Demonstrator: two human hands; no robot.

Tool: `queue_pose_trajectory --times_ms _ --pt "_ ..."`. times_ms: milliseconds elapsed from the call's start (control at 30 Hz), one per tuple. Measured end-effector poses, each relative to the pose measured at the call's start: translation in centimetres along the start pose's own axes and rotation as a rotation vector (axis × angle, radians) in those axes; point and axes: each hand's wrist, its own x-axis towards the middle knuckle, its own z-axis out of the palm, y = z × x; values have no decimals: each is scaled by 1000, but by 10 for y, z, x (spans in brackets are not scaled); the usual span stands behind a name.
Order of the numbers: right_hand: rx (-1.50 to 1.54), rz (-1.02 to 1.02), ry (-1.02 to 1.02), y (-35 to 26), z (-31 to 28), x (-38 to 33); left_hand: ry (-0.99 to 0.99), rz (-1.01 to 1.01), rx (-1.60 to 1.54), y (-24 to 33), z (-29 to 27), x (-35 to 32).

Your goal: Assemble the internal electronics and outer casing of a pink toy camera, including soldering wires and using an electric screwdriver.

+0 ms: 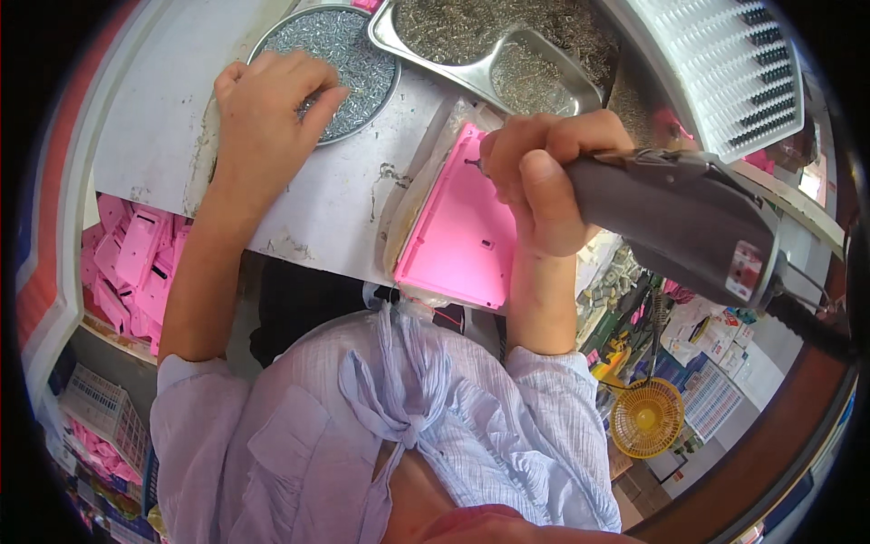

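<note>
My right hand [553, 177] is wrapped around a dark grey electric screwdriver [671, 218]. The screwdriver's bit points left, and its tip is at the upper left corner of a pink plastic panel [458, 231]. That panel lies flat in front of me, on a holder edged with clear plastic wrap. Over the rim of a round metal tray [396, 86] full of small silvery screws [358, 41], my left hand [272, 113] is held with its fingers curled under. Its thumb sticks out to the right; whatever the fingers hold is hidden beneath the hand.
A steel tray [444, 68] of small brownish metal parts stands at the far side. To the right are a white ribbed tray [725, 72] and a yellow basket [645, 417]. Pink plastic pieces [140, 249] fill a box at the left. A black cord [807, 322] trails from the screwdriver.
</note>
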Motion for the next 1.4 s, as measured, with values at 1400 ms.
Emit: queue_pose_trajectory --times_ms 1400 --pt "61 169 -100 -45 46 -51 -53 218 -553 32 -11 -85"
